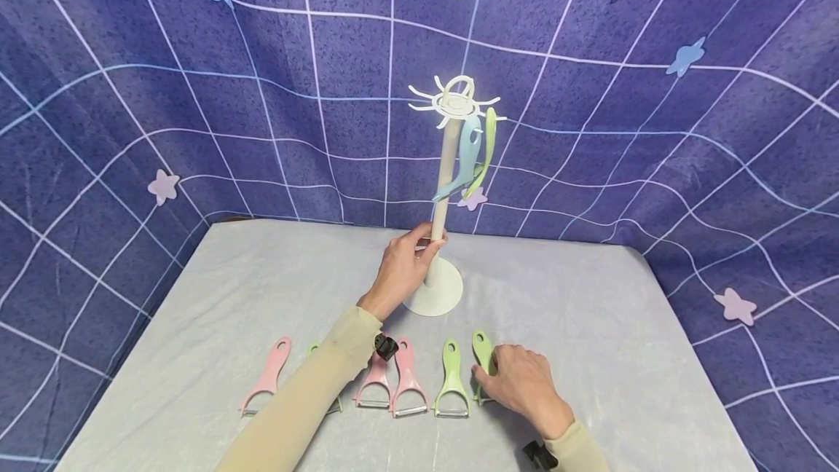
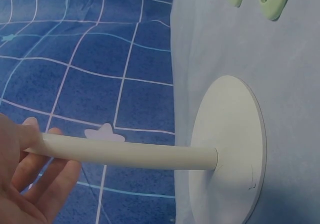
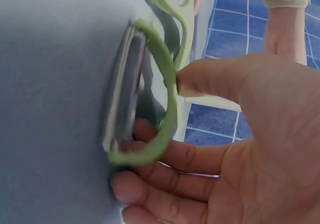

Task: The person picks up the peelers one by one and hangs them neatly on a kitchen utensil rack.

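My left hand [image 1: 401,269] grips the pole [image 2: 135,154] of a cream-white stand, a little above its round base [image 1: 440,299]. From hooks at the top of the stand [image 1: 455,103] hang a blue peeler [image 1: 469,148] and a green peeler [image 1: 490,140]. On the table's right side, my right hand [image 1: 524,382] pinches another green peeler [image 3: 171,97] by its curved head, thumb on one side and fingers on the other. Its metal blade [image 3: 122,92] faces the cloth in the right wrist view. In the head view this hand covers part of the peeler.
Left of the right hand lie a green peeler [image 1: 451,371], two pink peelers [image 1: 405,364] side by side, and a green one mostly hidden by the left sleeve [image 1: 328,377]. A pink peeler [image 1: 274,366] lies furthest left. Behind the grey-white tablecloth [image 1: 557,290] hangs a purple-blue curtain [image 1: 328,130].
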`<state>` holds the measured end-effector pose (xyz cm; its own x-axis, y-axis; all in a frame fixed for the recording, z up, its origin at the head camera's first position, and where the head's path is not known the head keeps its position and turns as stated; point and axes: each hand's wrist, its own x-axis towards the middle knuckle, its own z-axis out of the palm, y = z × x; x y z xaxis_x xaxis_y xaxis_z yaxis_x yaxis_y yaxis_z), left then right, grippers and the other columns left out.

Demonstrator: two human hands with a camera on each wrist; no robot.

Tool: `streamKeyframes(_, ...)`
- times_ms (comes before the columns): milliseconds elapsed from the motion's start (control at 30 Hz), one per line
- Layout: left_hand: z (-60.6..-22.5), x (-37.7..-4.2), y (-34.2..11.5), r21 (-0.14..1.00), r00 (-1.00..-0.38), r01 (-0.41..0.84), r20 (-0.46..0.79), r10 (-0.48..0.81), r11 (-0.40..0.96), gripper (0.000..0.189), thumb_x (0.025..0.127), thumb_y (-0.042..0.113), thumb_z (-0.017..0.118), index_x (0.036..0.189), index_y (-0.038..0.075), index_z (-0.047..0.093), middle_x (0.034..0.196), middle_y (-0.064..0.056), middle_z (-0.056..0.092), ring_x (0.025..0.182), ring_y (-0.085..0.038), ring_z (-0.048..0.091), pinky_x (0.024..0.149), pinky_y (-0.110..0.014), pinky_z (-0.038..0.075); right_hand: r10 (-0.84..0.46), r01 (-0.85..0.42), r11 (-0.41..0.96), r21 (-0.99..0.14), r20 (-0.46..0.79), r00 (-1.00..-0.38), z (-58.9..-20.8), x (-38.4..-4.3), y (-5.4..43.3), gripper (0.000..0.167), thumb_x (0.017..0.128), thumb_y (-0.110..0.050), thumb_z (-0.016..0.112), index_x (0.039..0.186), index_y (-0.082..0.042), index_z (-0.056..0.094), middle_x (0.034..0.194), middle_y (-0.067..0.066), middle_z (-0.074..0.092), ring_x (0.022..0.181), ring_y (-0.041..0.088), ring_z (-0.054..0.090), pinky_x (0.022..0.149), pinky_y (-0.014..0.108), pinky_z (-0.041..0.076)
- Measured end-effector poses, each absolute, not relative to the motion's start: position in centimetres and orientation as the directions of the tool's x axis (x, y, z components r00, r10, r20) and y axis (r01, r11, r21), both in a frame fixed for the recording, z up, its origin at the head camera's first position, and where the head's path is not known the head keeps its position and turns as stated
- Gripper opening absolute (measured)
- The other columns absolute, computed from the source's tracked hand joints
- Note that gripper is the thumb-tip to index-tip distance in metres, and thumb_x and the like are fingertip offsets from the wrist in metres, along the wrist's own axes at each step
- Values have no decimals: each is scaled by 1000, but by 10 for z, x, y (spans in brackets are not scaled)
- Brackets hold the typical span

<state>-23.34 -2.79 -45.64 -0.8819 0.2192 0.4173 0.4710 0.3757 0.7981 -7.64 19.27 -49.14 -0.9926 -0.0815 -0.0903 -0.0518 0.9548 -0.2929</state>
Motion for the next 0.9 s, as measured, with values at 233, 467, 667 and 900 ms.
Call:
streamKeyframes(233,-456,-234,-28,796,-880,475,421,220,375,15,108,28,68,118,18,74,112,-1,80,112,-19,76,94,-31,64,-98,-74,961,-268,-78,-992,-490,-77,195,40,90,-33,80,67,-19,50,61,-4,47,56,16,46,52,35,41)
streamKeyframes(467,-456,-234,-28,799,-882,470,417,217,375,16,108,27,68,119,18,74,113,-1,80,112,-19,76,94,-33,64,-94,-80,964,-253,-45,-995,-489,-79,198,32,90,-27,81,75,-16,54,69,-3,48,60,15,46,54,36,43)
streamKeyframes(667,-457,-234,-29,798,-882,471,420,213,376,13,108,27,68,117,20,74,113,-1,80,112,-19,76,93,-35,65,-85,-80,968,-236,-11,-996,-488,-81,201,31,89,-24,80,74,-17,54,69,-4,46,61,16,46,55,40,47)
streamKeyframes(900,-457,-236,-28,800,-883,469,419,212,374,14,108,27,68,117,19,74,113,-1,80,111,-19,76,93,-33,64,-78,-71,969,-236,-22,-997,-487,-83,204,34,91,-25,80,71,-18,53,70,-3,46,60,15,46,53,38,45)
